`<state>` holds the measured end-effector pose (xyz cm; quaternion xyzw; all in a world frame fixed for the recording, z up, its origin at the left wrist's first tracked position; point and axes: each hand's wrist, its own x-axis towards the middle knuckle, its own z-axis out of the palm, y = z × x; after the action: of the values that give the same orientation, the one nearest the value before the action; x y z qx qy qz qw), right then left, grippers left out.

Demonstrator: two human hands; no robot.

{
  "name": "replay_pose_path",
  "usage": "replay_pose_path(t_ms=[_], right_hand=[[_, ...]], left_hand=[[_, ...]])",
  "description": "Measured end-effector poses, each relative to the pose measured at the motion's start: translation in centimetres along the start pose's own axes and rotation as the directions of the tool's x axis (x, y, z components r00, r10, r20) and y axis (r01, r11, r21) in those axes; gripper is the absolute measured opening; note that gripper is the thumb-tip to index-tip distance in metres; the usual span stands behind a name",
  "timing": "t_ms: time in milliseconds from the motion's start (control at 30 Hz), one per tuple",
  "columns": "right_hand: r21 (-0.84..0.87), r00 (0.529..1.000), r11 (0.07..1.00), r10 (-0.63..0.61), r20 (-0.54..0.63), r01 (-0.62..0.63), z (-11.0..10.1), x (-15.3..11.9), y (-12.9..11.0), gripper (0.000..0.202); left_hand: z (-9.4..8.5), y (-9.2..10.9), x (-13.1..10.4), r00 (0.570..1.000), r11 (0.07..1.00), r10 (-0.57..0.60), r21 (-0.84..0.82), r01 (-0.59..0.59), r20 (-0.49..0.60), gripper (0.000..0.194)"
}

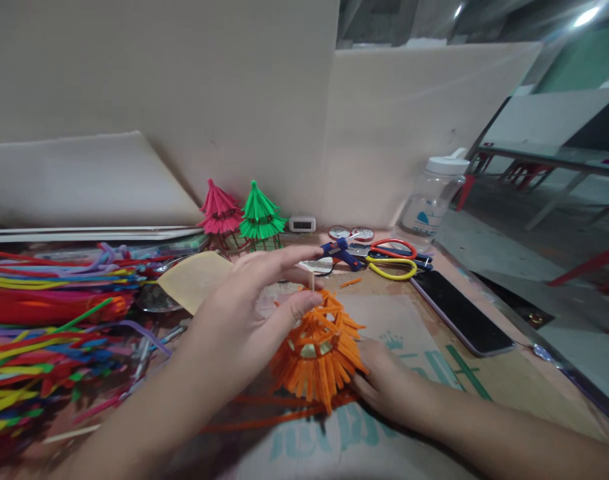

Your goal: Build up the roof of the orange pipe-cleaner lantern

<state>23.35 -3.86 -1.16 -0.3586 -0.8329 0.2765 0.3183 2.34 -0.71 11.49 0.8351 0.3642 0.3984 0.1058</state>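
Observation:
An orange tiered cone of pipe cleaners (319, 360) stands in front of me, its fringe spread outward, with pale gaps between tiers. A short thin wooden stick (313, 281) pokes up from its top. My left hand (249, 307) reaches over from the left, thumb and fingertips curled around this stick, the index finger raised above it. At the cone's lower right edge, my right hand (384, 377) grips the fringe, its fingertips partly hidden underneath. Loose orange pipe cleaners (264, 421) lie below the cone.
Bundles of coloured pipe cleaners (49, 313) cover the left side. Behind stand a pink tree (219, 207) and a green tree (259, 213). A glue gun (342, 252), scissors (392, 260), a phone (462, 313) and a clear bottle (429, 200) are at right.

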Motion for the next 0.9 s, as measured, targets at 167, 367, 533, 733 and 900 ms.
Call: replay_pose_path(t_ms=[167,367,533,733,900], right_hand=[[0.004,1.0,1.0,0.002,0.004,-0.002,0.14,-0.17,0.33,0.028],[0.018,1.0,1.0,-0.001,-0.003,0.001,-0.17,0.03,-0.14,0.029],[0.01,0.999,1.0,0.029,0.018,-0.029,-0.19,0.09,-0.2,0.029],[-0.003,1.0,1.0,0.002,0.0,-0.002,-0.06,0.01,-0.06,0.028],[0.014,1.0,1.0,-0.01,-0.006,0.01,-0.12,0.05,-0.08,0.028]], left_hand=[[0.19,0.22,0.24,0.999,0.998,0.034,0.055,-0.032,-0.029,0.028],[0.12,0.11,0.41,0.995,0.988,0.097,0.126,-0.094,-0.024,0.02],[0.24,-0.04,0.3,0.988,0.976,0.149,0.164,-0.143,-0.025,0.02],[0.27,0.01,0.4,0.988,0.974,0.154,0.17,-0.148,-0.025,0.021],[-0.05,0.15,0.26,0.994,0.986,0.108,0.133,-0.104,-0.022,0.025]])
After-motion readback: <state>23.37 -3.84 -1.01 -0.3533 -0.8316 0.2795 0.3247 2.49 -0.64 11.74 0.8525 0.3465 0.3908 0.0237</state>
